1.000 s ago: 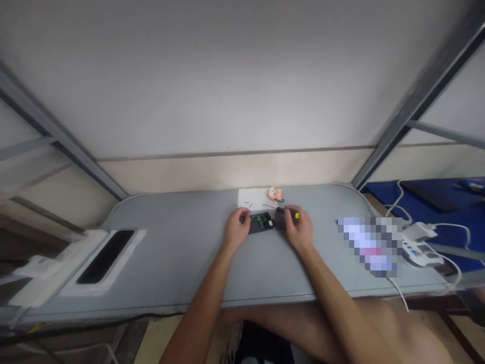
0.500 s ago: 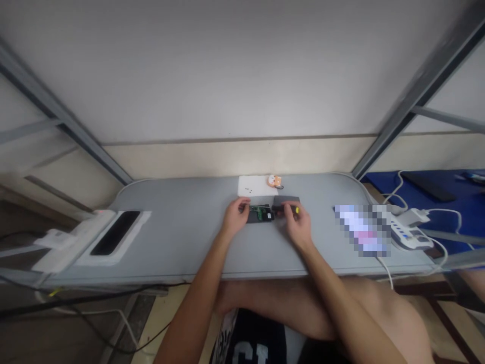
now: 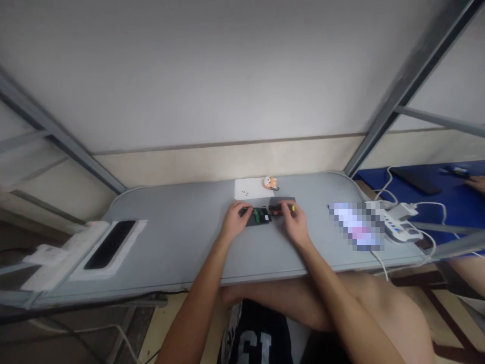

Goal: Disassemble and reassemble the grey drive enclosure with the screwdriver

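My left hand point(image 3: 235, 221) has its fingers closed on the left end of a small black device with a green circuit board point(image 3: 260, 215), which rests low over the table. My right hand point(image 3: 294, 223) grips a screwdriver point(image 3: 293, 208) with a dark handle and a yellow end, pointing left toward the board. Its tip is too small to make out. Behind the right fingers lies a flat dark grey panel point(image 3: 283, 200). Just beyond the hands is a white sheet point(image 3: 252, 188) with several tiny dark pieces point(image 3: 244, 193), probably screws.
An orange and white animal-shaped trinket point(image 3: 269, 182) sits at the sheet's right. To the left lies a dark phone point(image 3: 110, 244) on white paper. A lit, blurred screen point(image 3: 358, 226) and a power strip point(image 3: 402, 228) are at right. Another person's hand point(image 3: 476, 183) shows over the blue table.
The view has shifted slightly. The screwdriver's thin shaft, earlier stretched over the board, is now harder to see. Another person's hand has appeared at the far right. Both my hands keep their holds.
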Demonstrator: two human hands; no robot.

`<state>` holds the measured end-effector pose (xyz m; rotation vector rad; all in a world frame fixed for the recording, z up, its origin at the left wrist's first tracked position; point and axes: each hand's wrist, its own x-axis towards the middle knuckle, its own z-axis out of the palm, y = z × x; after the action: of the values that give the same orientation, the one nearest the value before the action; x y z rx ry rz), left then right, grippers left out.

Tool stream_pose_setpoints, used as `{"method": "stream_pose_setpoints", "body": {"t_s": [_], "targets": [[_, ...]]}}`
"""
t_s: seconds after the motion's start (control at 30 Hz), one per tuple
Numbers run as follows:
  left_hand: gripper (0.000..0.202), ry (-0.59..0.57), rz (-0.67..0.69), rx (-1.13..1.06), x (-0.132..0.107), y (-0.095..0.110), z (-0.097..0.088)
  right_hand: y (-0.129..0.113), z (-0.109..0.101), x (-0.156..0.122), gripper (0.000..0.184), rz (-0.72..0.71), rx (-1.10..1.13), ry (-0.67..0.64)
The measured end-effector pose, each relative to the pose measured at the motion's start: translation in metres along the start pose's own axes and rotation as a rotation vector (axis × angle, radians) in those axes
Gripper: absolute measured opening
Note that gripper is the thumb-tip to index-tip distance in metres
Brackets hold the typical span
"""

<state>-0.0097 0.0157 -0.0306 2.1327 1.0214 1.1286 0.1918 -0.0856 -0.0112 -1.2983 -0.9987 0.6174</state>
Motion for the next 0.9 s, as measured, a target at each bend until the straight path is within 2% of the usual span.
{"method": "stream_pose_setpoints", "body": {"t_s": [0.33, 0.7, 0.9], "targets": [[0.007, 0.069, -0.088, -0.049, -0.0002, 0.0006, -0.0018, 0.0056, -0.005, -0.0009, 0.04, -0.041, 0.034, -0.017], [0.013, -0.026, 0.001, 0.052, 0.0019, 0.0009, -0.0047, 0.0012, -0.0063, -0.0006, 0.04, -0.02, 0.054, 0.009], [0.015, -0.049, -0.011, 0.082, 0.0013, 0.005, -0.0053, 0.0035, -0.0069, -0.0007, 0.039, -0.02, 0.054, 0.001]]}}
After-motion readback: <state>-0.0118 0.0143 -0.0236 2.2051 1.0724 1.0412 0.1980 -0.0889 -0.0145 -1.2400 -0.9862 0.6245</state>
